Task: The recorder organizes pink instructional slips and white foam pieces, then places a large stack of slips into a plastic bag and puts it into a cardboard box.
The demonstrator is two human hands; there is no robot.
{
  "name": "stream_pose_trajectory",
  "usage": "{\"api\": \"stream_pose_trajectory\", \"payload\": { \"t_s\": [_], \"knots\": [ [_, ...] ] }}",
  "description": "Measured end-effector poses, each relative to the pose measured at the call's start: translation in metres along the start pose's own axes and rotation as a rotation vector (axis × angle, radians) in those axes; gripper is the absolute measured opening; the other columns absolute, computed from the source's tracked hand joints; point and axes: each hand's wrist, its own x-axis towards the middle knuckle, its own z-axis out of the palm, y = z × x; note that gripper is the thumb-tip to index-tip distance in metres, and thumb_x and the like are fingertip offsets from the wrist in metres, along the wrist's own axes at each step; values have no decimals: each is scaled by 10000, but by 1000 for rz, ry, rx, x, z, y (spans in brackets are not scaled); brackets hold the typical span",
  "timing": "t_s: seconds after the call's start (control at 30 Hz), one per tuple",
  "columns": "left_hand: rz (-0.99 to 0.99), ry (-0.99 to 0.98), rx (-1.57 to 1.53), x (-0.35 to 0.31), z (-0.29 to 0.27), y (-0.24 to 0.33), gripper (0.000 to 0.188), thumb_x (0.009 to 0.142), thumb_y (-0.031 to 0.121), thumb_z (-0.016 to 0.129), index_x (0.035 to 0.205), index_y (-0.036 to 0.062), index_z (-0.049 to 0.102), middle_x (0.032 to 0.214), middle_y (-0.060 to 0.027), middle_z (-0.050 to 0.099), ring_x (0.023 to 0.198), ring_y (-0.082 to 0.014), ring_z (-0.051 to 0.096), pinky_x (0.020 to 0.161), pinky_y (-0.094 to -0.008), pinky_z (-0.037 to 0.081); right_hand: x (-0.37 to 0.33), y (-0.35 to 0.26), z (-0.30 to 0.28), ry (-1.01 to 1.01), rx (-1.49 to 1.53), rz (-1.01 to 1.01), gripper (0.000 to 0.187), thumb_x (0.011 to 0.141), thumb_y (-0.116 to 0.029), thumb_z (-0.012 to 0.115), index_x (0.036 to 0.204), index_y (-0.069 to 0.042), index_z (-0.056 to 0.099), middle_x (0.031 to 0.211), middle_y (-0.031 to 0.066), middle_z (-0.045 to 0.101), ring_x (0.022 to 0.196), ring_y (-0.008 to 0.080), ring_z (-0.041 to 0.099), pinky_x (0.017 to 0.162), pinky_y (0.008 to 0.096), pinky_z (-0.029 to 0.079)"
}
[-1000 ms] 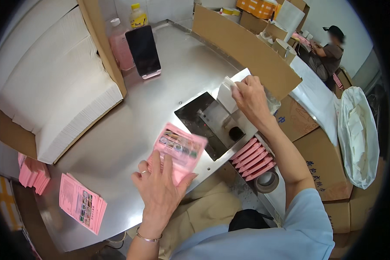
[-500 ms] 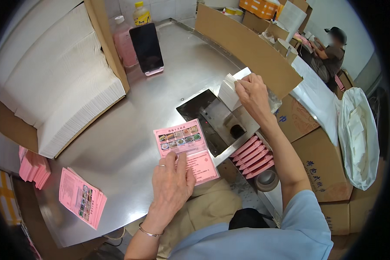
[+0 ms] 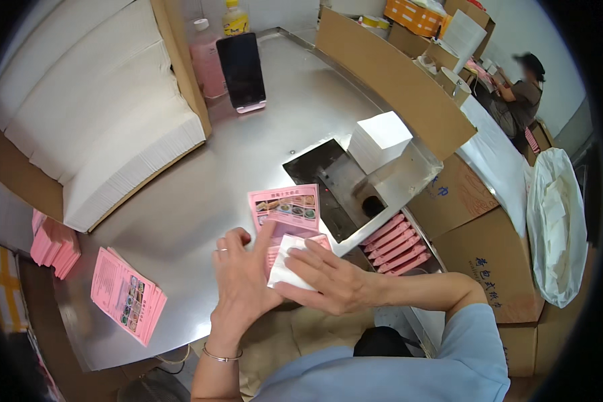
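Observation:
A pink printed sheet (image 3: 285, 209) with food pictures lies near the front of the steel table. My right hand (image 3: 338, 278) holds a small folded white paper napkin (image 3: 287, 271) over the sheet's lower half, fingers flat across it. On the left side of that napkin is my left hand (image 3: 241, 275), its index finger stretched onto the sheet and the other fingers apart. Beyond the sheet, a stack of white napkins (image 3: 380, 142) stands by a metal opening (image 3: 335, 191) in the tabletop. Several pink packets (image 3: 396, 246) sit in a row just right of the opening.
A large carton of white napkins (image 3: 137, 174) fills the back left. Pink sheets (image 3: 127, 295) lie in a pile at left, beside another pink stack (image 3: 53, 244). A phone (image 3: 241, 70) stands at the back. Cardboard boxes (image 3: 492, 261) line the right; a person (image 3: 522, 94) sits beyond.
My right hand has come from the napkin stack to the pink sheet, bringing a white napkin. My left hand has shifted slightly left, with its fingers spreading.

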Motion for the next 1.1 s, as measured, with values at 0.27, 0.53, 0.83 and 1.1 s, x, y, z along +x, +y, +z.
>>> {"api": "stream_pose_trajectory", "payload": {
  "t_s": [0.27, 0.53, 0.83, 1.1],
  "knots": [
    [-107, -46, -212, -13, -20, 0, 709, 776, 29, 677, 1451, 70, 468, 938, -151, 585, 853, -303, 586, 733, -405, 461, -8, 108, 41, -283, -22, 687, 299, 896, -144, 572, 1164, -13, 577, 1065, 227, 665, 1018, 418, 633, 946, 590, 469],
    [-459, 489, 589, -128, -106, -101, 287, 758, 44, 636, 1044, 42, 610, 1076, -157, 614, 1179, -381, 518, 1025, -512, 358, 11, 97, -45, 106, -495, 576, 190, 864, -245, 685, 891, -57, 690, 814, 97, 681, 782, 283, 650, 705, 439, 473],
    [-569, 239, -58, -91, -96, -73, 297, 983, 80, 514, 1279, 52, 523, 1103, -145, 588, 1008, -305, 592, 924, -410, 465, -33, 158, -43, 80, -577, 806, 149, 857, -181, 684, 882, -34, 686, 875, 109, 579, 887, 289, 553, 759, 435, 432],
    [-21, 47, 88, -15, 10, -1, 227, 835, 64, 660, 1050, 29, 596, 964, -142, 527, 937, -329, 497, 828, -441, 374, -39, 156, -51, 135, -415, 777, 165, 853, -142, 688, 969, -26, 707, 922, 126, 584, 900, 311, 551, 775, 438, 456]
  ]
}}
